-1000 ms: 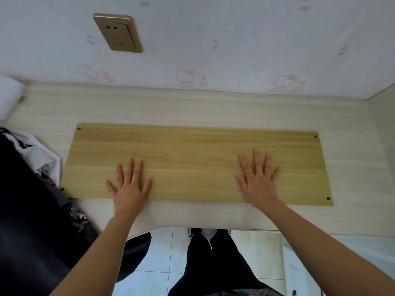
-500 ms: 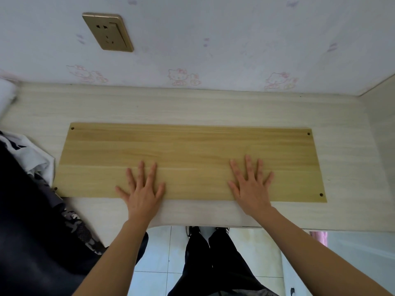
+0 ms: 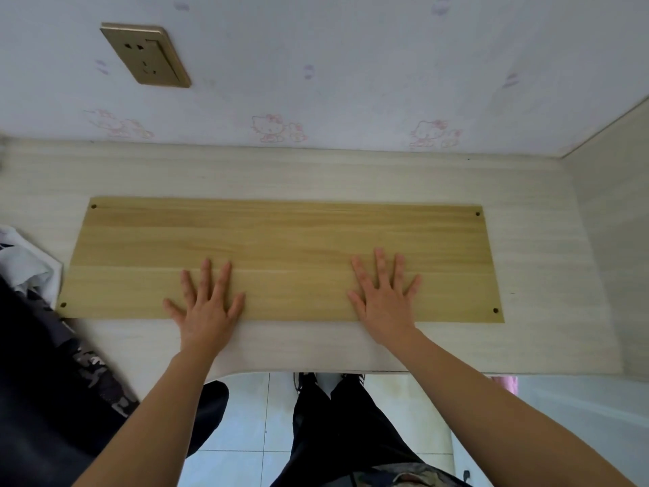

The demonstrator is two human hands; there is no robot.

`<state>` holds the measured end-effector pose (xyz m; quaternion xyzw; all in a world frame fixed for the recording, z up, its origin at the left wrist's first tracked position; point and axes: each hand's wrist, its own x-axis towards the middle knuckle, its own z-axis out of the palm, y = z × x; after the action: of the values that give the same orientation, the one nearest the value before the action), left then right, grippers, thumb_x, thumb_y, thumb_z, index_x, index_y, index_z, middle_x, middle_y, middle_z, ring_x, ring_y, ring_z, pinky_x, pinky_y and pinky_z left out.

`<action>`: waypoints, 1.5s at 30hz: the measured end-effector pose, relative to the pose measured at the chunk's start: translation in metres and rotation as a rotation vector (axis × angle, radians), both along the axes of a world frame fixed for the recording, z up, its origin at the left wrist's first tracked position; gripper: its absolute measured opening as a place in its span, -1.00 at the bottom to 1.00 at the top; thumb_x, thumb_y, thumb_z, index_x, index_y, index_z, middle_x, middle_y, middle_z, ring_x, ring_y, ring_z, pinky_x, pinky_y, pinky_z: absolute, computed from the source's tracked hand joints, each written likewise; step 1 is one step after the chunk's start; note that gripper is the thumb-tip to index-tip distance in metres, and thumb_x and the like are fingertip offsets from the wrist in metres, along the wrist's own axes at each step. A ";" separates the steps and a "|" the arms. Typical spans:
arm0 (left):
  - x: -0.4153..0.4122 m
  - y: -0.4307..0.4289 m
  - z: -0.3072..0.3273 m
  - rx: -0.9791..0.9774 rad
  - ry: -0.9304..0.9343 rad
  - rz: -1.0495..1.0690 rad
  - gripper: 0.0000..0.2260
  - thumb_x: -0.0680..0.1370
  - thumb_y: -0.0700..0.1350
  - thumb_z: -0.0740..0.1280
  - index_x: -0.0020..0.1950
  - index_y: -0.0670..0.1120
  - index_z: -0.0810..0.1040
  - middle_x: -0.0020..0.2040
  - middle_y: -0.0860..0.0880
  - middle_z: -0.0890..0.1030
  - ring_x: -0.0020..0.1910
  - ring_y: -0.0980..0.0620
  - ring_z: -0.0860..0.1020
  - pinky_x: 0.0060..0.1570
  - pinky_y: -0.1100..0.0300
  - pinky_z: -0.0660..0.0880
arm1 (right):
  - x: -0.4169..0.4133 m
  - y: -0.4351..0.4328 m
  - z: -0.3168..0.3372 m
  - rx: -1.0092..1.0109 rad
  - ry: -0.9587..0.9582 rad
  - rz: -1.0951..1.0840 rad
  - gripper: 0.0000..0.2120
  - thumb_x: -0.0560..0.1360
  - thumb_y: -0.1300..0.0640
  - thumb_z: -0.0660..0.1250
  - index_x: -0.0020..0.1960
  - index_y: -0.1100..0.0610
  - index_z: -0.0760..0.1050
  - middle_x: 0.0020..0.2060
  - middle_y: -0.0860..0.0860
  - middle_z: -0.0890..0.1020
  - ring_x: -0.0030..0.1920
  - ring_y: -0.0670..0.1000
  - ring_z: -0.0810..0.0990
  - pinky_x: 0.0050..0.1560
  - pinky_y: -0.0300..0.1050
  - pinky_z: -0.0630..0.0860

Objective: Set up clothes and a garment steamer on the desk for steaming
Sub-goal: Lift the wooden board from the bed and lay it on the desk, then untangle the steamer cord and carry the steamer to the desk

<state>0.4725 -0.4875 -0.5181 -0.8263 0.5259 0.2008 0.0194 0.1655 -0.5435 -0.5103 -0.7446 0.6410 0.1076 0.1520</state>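
A long yellow wooden board (image 3: 281, 233) lies flat on the pale desk (image 3: 316, 174), its long side parallel to the wall. My left hand (image 3: 205, 304) rests palm down on the board's near edge, left of centre, fingers spread. My right hand (image 3: 384, 297) lies flat the same way, right of centre. Neither hand holds anything. A heap of clothes, white (image 3: 28, 268) and dark patterned (image 3: 87, 367), sits at the desk's left end and hangs over its edge. No garment steamer is in view.
A brass wall socket (image 3: 145, 54) is on the wallpapered wall above the desk's left part. A side panel (image 3: 611, 240) closes the desk on the right. Below the desk's front edge are tiled floor and my legs in dark trousers (image 3: 337, 434).
My left hand has slid to the right along the board's near edge. The right hand has stayed flat in about the same spot on the board.
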 end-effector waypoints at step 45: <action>-0.187 0.112 0.046 -0.225 0.400 -1.112 -0.63 0.56 -0.21 0.26 0.37 -0.13 0.43 0.21 -0.07 0.54 0.25 -0.05 0.46 0.21 0.02 0.46 | -0.056 0.322 0.063 -0.129 -0.084 -0.814 -0.49 0.58 0.01 0.19 0.45 0.22 0.26 0.37 0.14 0.43 0.43 0.21 0.31 0.43 0.11 0.24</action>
<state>0.2860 -0.3751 -0.4719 -0.3706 0.8907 0.2552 -0.0653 0.1096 -0.2214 -0.4476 -0.4419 0.8819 -0.0323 0.1614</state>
